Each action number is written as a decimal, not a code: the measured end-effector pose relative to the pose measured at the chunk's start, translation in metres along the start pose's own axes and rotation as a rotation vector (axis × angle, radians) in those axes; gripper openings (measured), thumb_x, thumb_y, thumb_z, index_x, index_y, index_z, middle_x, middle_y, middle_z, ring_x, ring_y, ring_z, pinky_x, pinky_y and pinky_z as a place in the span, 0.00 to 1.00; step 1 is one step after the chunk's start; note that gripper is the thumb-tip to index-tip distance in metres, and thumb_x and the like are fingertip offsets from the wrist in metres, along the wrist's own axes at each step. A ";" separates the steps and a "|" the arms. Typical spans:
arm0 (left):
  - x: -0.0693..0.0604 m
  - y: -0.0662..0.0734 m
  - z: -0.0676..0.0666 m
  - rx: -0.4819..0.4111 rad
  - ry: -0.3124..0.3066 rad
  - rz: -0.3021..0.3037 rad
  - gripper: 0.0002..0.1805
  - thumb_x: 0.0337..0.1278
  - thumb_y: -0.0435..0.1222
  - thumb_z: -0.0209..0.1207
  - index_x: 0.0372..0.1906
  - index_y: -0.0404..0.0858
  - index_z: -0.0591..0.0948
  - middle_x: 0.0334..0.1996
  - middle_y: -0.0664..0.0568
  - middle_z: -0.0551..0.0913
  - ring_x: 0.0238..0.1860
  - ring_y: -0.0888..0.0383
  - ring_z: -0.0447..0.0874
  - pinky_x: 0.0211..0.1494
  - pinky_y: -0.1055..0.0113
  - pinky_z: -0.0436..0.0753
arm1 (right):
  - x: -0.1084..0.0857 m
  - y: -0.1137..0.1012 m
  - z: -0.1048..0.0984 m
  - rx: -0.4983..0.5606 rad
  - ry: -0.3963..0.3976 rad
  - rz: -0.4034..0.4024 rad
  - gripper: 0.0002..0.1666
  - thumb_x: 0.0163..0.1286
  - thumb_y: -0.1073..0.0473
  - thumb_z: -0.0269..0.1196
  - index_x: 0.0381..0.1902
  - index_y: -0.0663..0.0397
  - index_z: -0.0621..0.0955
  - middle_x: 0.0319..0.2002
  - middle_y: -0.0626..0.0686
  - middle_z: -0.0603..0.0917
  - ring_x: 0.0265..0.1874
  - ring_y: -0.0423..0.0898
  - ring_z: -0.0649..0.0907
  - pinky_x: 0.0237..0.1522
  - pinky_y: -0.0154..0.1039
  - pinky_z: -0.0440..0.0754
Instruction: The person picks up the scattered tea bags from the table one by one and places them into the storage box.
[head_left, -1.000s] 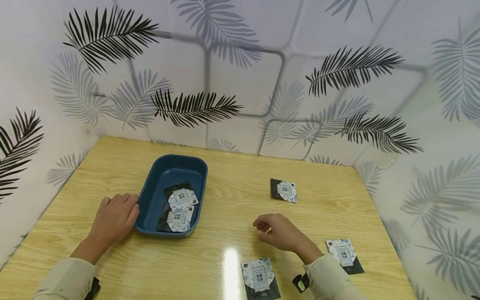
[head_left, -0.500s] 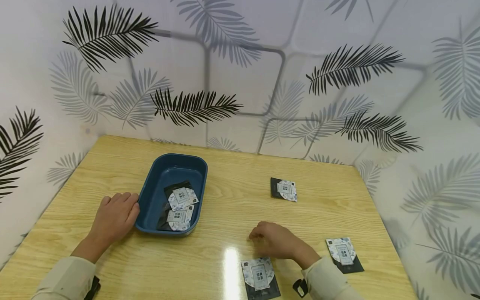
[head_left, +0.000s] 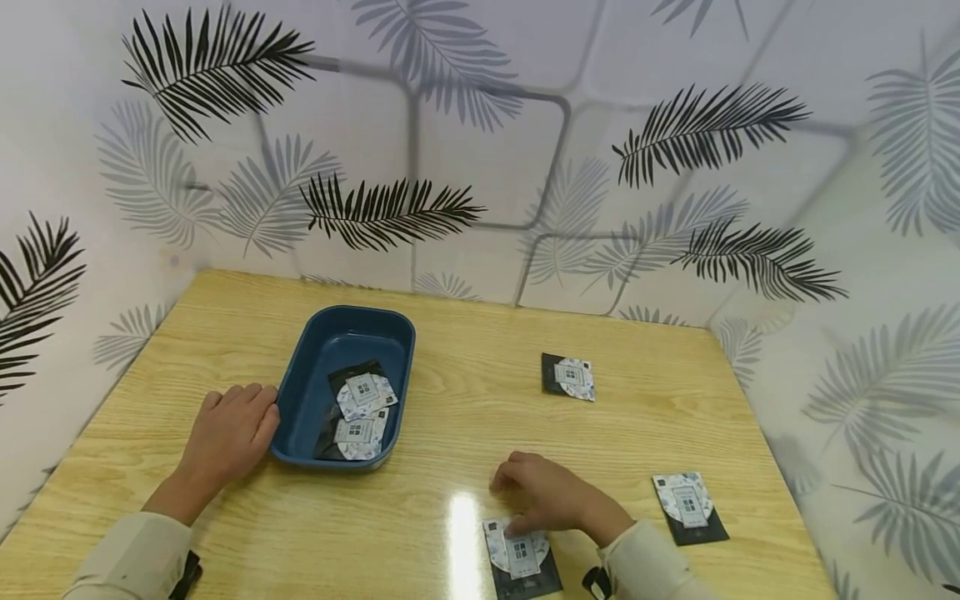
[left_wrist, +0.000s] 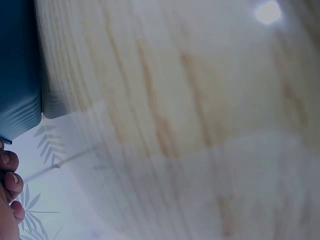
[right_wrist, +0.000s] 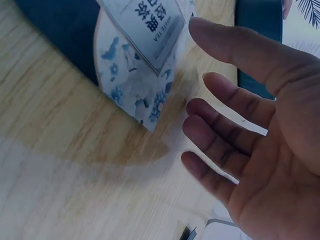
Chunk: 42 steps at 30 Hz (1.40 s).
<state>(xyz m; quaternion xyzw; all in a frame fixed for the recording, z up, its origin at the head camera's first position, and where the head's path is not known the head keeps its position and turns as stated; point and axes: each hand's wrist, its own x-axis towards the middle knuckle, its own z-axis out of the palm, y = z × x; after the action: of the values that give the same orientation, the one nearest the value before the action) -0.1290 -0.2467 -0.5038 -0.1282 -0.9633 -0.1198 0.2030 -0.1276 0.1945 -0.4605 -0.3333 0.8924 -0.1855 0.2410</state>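
Beside the left wall of a blue plastic bin [head_left: 285, 421], my left hand [head_left: 228, 433] has curled fingers at the rim and appears to hold it. Only its fingertips [left_wrist: 15, 182] show in the left wrist view. Two black-and-white tea sachets [head_left: 363, 396] lie inside the bin, one overlapping the other. My right hand [head_left: 555, 496] is over the upper edge of the nearest tea sachet [head_left: 521, 567], fingers loosely bent and apart. In the right wrist view, a gap shows between the fingers and this sachet [right_wrist: 132, 85], which is printed "WHITE TEA". The thumb tip is close to its edge.
Another tea sachet [head_left: 567, 377] lies toward the back of the wooden table [head_left: 465, 383]. A further sachet [head_left: 690, 508] is to the right, beyond my right forearm. A leaf-patterned wall covering [head_left: 472, 167] stands behind the table.
My right hand has come nearer to me, down over the nearest sachet, and its thumb and fingers have spread. My left hand, the bin and the sachets have stayed in place.
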 end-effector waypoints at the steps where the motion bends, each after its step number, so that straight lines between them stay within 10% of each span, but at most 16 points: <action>1: 0.000 0.000 0.000 -0.001 0.002 0.001 0.07 0.65 0.35 0.52 0.29 0.42 0.71 0.23 0.54 0.69 0.28 0.53 0.69 0.35 0.60 0.55 | 0.000 0.000 0.000 0.022 -0.012 0.004 0.29 0.50 0.52 0.79 0.49 0.52 0.81 0.45 0.46 0.81 0.45 0.40 0.79 0.55 0.39 0.78; 42: 0.000 0.001 0.001 -0.014 -0.008 -0.017 0.09 0.66 0.35 0.50 0.28 0.43 0.70 0.24 0.54 0.68 0.29 0.52 0.71 0.35 0.60 0.56 | -0.007 0.006 0.010 0.128 -0.036 -0.018 0.13 0.52 0.60 0.77 0.31 0.52 0.82 0.28 0.45 0.82 0.27 0.29 0.76 0.34 0.27 0.76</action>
<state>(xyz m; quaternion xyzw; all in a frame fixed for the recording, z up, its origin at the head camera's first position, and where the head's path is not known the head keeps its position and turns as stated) -0.1292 -0.2453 -0.5040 -0.1218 -0.9643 -0.1280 0.1973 -0.1209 0.2017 -0.4694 -0.3287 0.8712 -0.2384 0.2760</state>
